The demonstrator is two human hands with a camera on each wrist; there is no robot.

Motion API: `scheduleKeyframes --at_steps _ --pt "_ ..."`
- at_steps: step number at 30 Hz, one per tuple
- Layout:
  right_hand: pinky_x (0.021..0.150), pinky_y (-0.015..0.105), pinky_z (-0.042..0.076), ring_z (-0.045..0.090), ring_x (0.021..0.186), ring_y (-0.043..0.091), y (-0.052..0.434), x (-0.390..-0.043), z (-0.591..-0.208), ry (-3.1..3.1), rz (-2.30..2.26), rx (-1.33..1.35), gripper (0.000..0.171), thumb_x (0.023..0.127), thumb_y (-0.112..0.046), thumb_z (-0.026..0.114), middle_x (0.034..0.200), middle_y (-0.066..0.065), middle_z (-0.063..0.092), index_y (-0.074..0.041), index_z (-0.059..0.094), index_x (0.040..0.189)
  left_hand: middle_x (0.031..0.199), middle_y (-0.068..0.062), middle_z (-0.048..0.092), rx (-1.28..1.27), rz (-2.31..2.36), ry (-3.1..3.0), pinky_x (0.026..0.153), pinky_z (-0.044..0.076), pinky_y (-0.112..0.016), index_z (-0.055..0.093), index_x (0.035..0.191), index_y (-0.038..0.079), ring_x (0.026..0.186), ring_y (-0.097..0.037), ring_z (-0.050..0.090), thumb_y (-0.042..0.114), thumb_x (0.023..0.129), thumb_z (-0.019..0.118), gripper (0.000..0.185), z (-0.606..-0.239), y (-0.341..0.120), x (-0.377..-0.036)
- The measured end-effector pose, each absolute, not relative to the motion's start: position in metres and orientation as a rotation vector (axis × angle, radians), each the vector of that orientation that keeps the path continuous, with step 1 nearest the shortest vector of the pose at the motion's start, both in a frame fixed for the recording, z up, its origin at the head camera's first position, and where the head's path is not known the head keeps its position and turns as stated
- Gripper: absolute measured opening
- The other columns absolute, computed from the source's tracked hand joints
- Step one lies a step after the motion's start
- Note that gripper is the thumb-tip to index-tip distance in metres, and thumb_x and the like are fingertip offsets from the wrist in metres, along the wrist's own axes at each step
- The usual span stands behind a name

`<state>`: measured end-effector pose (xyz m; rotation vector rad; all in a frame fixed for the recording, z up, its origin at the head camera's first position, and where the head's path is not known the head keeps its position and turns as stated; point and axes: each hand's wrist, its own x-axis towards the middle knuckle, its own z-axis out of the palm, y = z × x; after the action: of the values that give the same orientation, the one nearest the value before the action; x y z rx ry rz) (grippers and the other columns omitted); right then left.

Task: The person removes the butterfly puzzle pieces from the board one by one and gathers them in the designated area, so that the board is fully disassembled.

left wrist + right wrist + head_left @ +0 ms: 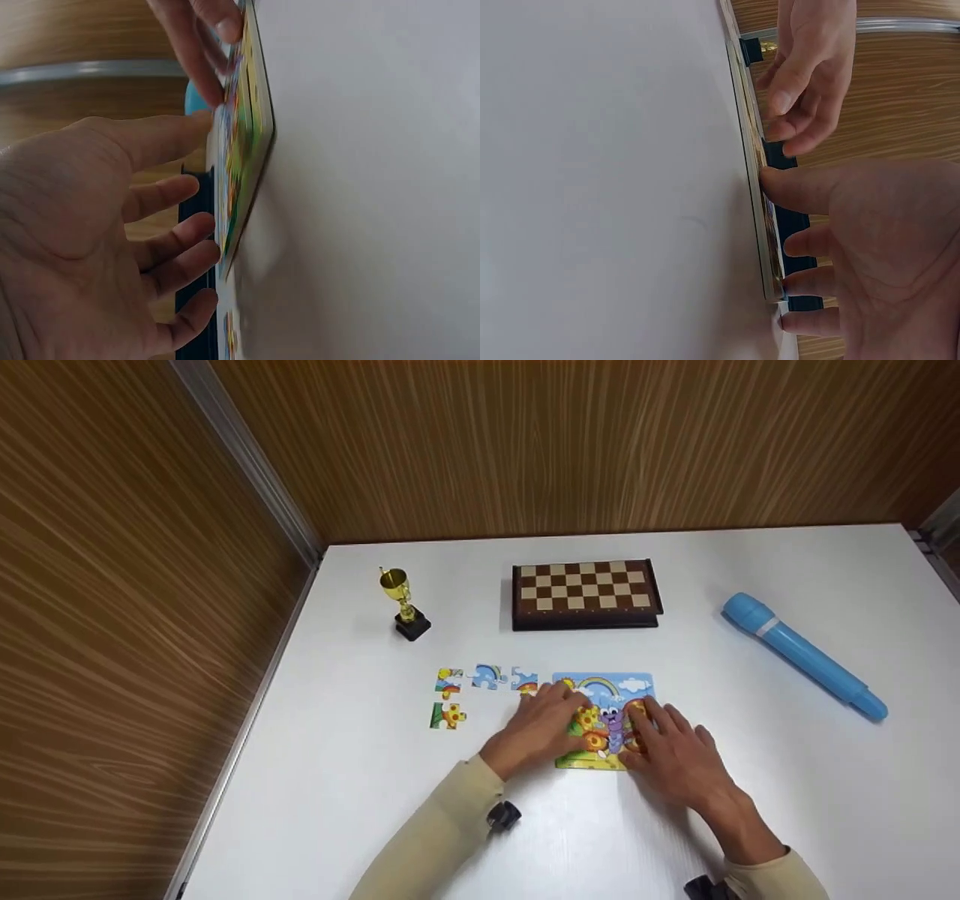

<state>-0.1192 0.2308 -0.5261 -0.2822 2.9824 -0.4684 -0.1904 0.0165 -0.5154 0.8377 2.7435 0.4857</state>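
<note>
A jigsaw puzzle with a purple cartoon figure and a rainbow lies flat on the white table. On its left part rests my left hand, fingers spread and loosely bent, fingertips on the picture. My right hand touches the right part with extended fingers and thumb. In the left wrist view the puzzle board appears edge-on, the left palm facing the camera. The right wrist view shows the right thumb and fingers at the board's edge. Part of the picture is hidden beneath both hands.
Left of the puzzle lie several loose jigsaw pieces. Behind stand a small gold trophy on a black base and a folded chessboard box. A blue microphone-shaped object lies at right. Wood-grain panels border the table.
</note>
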Motion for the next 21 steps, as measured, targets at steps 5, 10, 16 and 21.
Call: scheduleKeyframes --at_steps 5,10,16,21 --pt "0.102 0.073 0.025 0.027 0.141 0.047 0.233 -0.12 -0.526 2.962 -0.462 -0.261 0.068 0.093 -0.041 0.059 0.156 0.02 0.028 -0.012 0.035 0.15 0.118 0.008 0.05 0.942 0.428 2.718 0.09 0.036 -0.032 0.053 0.13 0.031 0.11 -0.011 0.044 0.041 0.084 0.072 0.051 -0.517 0.031 -0.192" --pt "0.102 0.072 0.026 0.028 0.141 0.046 0.233 -0.121 -0.525 2.967 -0.436 -0.257 0.067 0.094 -0.042 0.058 0.157 0.019 0.028 -0.013 0.035 0.15 0.119 0.008 0.052 0.996 0.372 2.753 0.092 0.035 -0.037 0.055 0.128 0.033 0.112 -0.011 0.046 0.045 0.082 0.072 0.05 -0.519 0.033 -0.196" --pt "0.102 0.072 0.026 0.028 0.141 0.046 0.233 -0.121 -0.526 2.967 -0.428 -0.26 0.067 0.094 -0.042 0.058 0.157 0.018 0.028 -0.014 0.035 0.15 0.124 0.009 0.054 1.027 0.331 2.759 0.093 0.035 -0.038 0.057 0.126 0.031 0.118 -0.011 0.047 0.051 0.08 0.07 0.052 -0.518 0.032 -0.202" --pt "0.102 0.072 0.026 0.028 0.141 0.045 0.233 -0.12 -0.528 2.967 -0.429 -0.263 0.067 0.093 -0.042 0.058 0.157 0.018 0.028 -0.014 0.035 0.15 0.126 0.009 0.054 0.965 0.372 2.694 0.093 0.034 -0.038 0.055 0.129 0.032 0.121 -0.011 0.048 0.051 0.084 0.067 0.05 -0.516 0.035 -0.205"
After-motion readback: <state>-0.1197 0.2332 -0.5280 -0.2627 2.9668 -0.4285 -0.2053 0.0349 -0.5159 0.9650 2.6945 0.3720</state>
